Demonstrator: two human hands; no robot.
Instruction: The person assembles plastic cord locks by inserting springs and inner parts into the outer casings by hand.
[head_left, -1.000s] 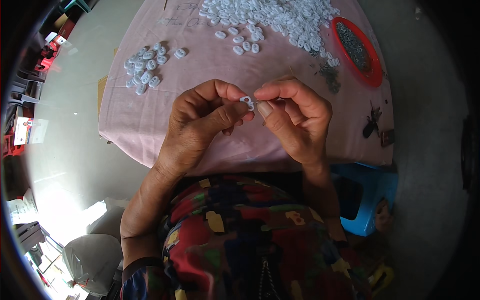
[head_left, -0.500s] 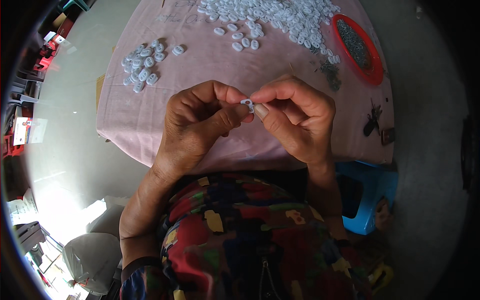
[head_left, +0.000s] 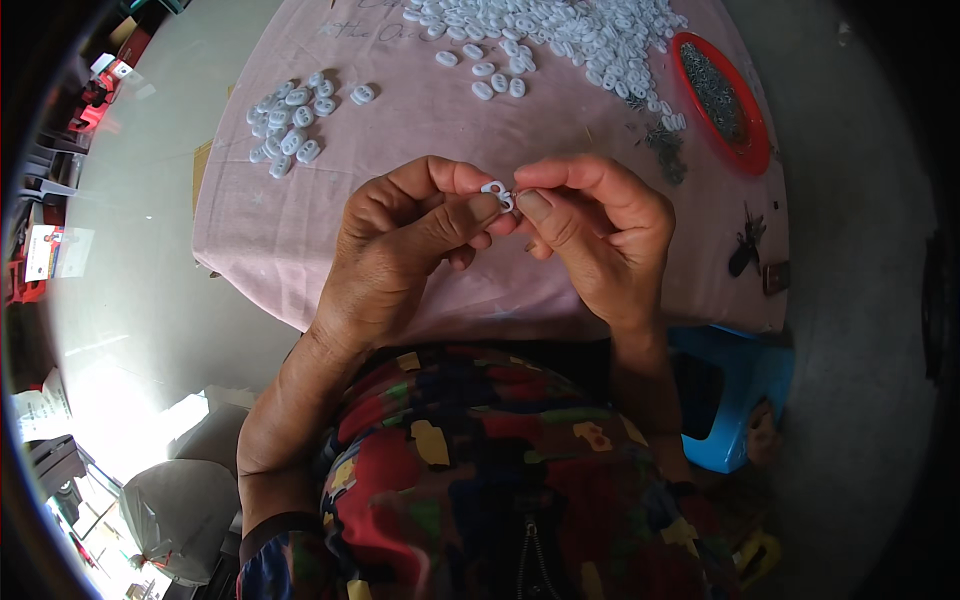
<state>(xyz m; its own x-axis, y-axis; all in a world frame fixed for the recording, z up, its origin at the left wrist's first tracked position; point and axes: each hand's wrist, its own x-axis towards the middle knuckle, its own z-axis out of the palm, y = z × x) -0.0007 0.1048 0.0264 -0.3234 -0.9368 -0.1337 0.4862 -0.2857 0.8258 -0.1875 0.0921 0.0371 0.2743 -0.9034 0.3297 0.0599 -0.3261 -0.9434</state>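
Between thumb and forefinger, my left hand [head_left: 400, 225] pinches a small white oval plastic piece with holes [head_left: 496, 190]. My right hand [head_left: 600, 225] is closed at that piece's right edge, thumb tip against the fingers. Whatever sits in the right fingertips is too small to make out. To the left on the table lies a small group of white oval pieces [head_left: 302, 117], with a larger heap of white oval pieces [head_left: 560, 25] at the far side. Small metal parts [head_left: 712, 95] fill a red oval tray [head_left: 752, 158] at the far right.
A pink cloth covers the table [head_left: 270, 220]. Loose metal bits [head_left: 664, 145] lie beside the red tray. Keys [head_left: 746, 245] and a small dark object [head_left: 776, 278] rest near the right edge. A blue stool [head_left: 735, 420] stands under the table's right corner.
My right fingertips have drawn slightly away from the white piece, and more of it shows in my left hand. The view has shifted a little.
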